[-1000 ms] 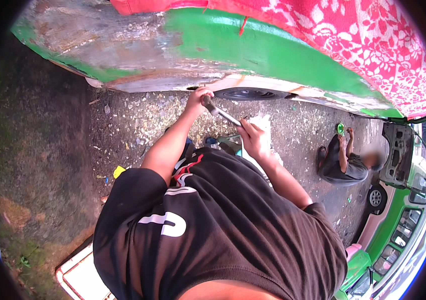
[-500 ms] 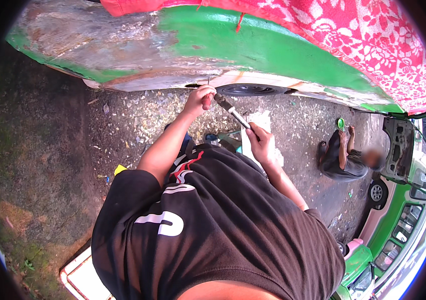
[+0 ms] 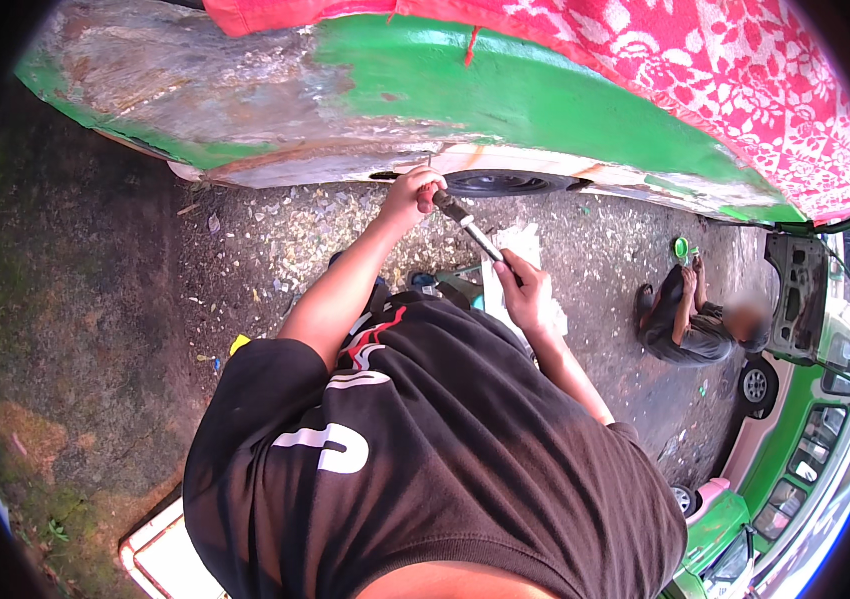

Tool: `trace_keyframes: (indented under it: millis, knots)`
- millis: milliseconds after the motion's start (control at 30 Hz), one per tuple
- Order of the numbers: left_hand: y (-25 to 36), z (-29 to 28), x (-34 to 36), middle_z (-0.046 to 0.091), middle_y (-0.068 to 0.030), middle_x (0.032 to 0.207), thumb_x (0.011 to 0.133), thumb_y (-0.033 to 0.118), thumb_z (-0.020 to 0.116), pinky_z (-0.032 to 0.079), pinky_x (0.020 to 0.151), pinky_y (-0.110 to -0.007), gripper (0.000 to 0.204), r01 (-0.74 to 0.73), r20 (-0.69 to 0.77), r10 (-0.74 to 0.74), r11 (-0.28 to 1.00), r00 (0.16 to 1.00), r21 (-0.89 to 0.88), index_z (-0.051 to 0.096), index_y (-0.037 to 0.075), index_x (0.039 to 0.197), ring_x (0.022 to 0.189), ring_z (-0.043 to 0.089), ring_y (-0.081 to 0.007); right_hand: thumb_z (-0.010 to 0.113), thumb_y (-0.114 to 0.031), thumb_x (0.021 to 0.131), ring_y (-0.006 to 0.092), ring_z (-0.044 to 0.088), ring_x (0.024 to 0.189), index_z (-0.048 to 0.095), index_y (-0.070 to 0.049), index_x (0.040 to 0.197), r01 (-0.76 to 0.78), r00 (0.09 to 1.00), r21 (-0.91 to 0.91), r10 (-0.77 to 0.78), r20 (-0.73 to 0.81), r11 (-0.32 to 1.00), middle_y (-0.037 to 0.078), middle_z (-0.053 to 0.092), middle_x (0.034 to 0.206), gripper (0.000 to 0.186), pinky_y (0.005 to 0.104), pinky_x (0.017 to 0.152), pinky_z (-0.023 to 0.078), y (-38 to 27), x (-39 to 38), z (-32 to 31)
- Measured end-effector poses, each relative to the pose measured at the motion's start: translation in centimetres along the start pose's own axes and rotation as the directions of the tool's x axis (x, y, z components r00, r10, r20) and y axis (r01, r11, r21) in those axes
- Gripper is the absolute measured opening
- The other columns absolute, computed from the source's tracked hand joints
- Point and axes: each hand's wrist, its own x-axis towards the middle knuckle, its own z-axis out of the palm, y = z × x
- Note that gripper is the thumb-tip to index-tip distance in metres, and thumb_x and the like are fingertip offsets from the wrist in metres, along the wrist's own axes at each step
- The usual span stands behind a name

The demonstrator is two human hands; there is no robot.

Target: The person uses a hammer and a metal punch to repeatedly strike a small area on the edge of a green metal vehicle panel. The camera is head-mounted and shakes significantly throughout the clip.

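Note:
My left hand (image 3: 405, 203) is closed around a red-handled screwdriver (image 3: 427, 199), or a similar thin-bladed tool. Its slim shaft points at the lower edge of the worn green and cream car body (image 3: 465, 90), by the wheel arch; the exact tip is too small to make out. In my right hand (image 3: 528, 297) I grip the shaft of a hammer (image 3: 480, 240), pale with a dark grip. The dark hammer head is right at the end of the red handle, touching it or very nearly so. Just right of the tool sits a dark wheel (image 3: 505, 184).
Paint flakes and chips litter the ground (image 3: 295, 235). A pink floral cloth (image 3: 705, 90) covers the upper car body. To the right, a person (image 3: 690, 314) crouches with a green container (image 3: 681, 247), near a green vehicle (image 3: 790, 439). A white panel (image 3: 170, 549) lies lower left.
The hammer head has shifted slightly right and down, along with the red handle and my left hand. At the right, the crouching person's hands have moved a little.

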Motion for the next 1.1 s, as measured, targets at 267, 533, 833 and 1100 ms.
trace_keyframes:
  millis: [267,533,833,1100]
  knots:
    - [1.2,0.2,0.8,0.064,-0.0096,0.082,0.081,0.002,0.062,0.05,0.068,-0.035,0.006,0.038,-0.012,-0.038,0.999,0.999,0.025,0.065,0.003,0.085,0.075,0.063,-0.0256,0.066,-0.02,0.094,0.0309,0.07,0.077,0.067,0.001,0.113,0.058,0.998,-0.007,-0.058,-0.015,0.998,0.019,0.071,0.089,0.028,0.0366,0.069,0.053,0.0,-0.6,0.1]
    - [0.6,-0.2,0.7,0.064,-0.0084,0.082,0.075,-0.003,0.062,0.049,0.07,-0.033,0.014,0.191,0.091,-0.192,0.981,0.977,0.014,0.065,0.001,0.089,0.074,0.062,-0.0225,0.065,-0.019,0.095,0.0327,0.07,0.075,0.066,0.001,0.115,0.083,0.994,-0.043,-0.085,-0.067,0.996,0.021,0.068,0.084,0.028,0.0381,0.067,0.053,0.5,0.6,1.4]
    - [1.0,-0.5,-0.7,0.065,-0.0073,0.084,0.075,-0.006,0.059,0.048,0.068,-0.03,0.016,-0.003,0.0,0.003,1.0,1.0,-0.01,0.064,0.001,0.088,0.073,0.061,-0.0184,0.064,-0.024,0.097,0.0245,0.07,0.078,0.066,0.001,0.117,-0.112,0.991,0.03,0.114,-0.069,0.993,0.018,0.071,0.087,0.032,0.0339,0.073,0.052,0.5,-0.8,-0.5]
    - [2.5,-1.0,-0.2,0.067,-0.0096,0.089,0.078,-0.009,0.06,0.051,0.074,-0.032,0.015,-0.003,0.024,0.003,1.0,1.0,0.013,0.064,0.001,0.089,0.081,0.065,-0.0224,0.064,-0.025,0.096,0.0248,0.07,0.079,0.067,0.001,0.116,-0.119,0.991,0.008,0.119,-0.064,0.993,0.018,0.071,0.087,0.033,0.0348,0.073,0.052,1.2,-1.5,-0.4]
